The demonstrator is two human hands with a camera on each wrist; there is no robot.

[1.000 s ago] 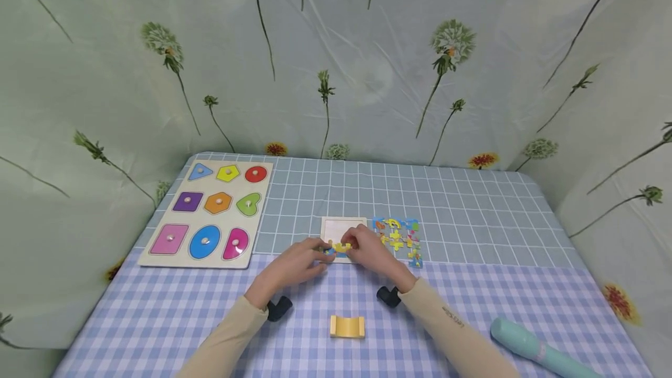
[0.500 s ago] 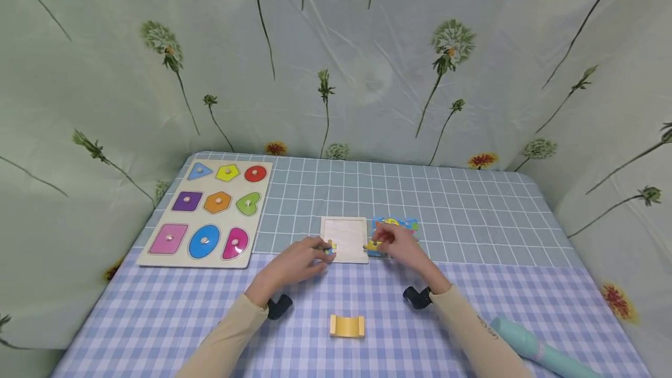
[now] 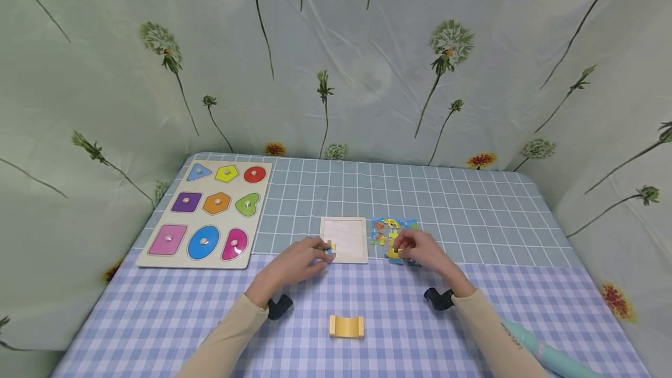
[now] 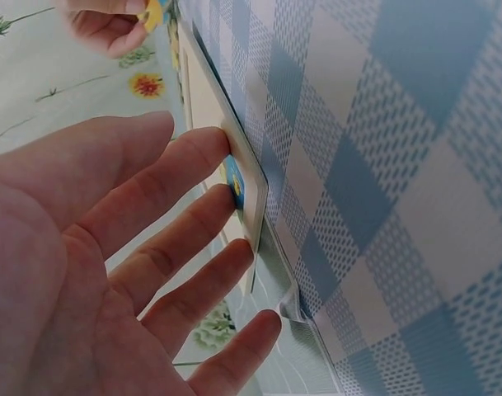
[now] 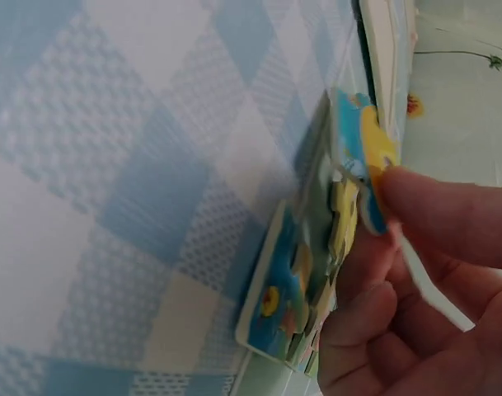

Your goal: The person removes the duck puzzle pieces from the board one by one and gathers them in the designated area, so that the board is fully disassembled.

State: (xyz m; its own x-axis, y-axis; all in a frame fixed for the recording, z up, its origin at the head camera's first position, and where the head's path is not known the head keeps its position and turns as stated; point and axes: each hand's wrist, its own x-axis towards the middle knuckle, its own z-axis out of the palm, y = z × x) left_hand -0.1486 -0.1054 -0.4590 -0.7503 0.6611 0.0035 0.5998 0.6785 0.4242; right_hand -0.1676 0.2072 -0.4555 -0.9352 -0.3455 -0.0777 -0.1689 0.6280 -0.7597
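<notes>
In the head view, a shallow wooden puzzle tray [image 3: 350,235] lies on the table. One blue and yellow jigsaw piece [image 3: 330,248] sits in its near left corner. My left hand [image 3: 298,262] rests with extended fingers on that corner, its fingertips [image 4: 209,148] touching the tray's edge and the piece. To the right, my right hand [image 3: 426,252] pinches another blue and yellow jigsaw piece [image 5: 362,136] between thumb and fingers. That piece is tilted just above a group of loose jigsaw pieces [image 3: 392,224], which the right hand partly covers.
A board of knobbed shapes [image 3: 205,214] lies at the left. A small yellow curved block [image 3: 346,326] stands near the front. A teal cylindrical object [image 3: 551,354] lies at the front right, partly behind the right sleeve. A floral cloth [image 3: 336,45] hangs behind the table.
My right hand has lifted its jigsaw piece out of the tray and carried it right to the loose pieces. The left hand has stayed at the tray's corner.
</notes>
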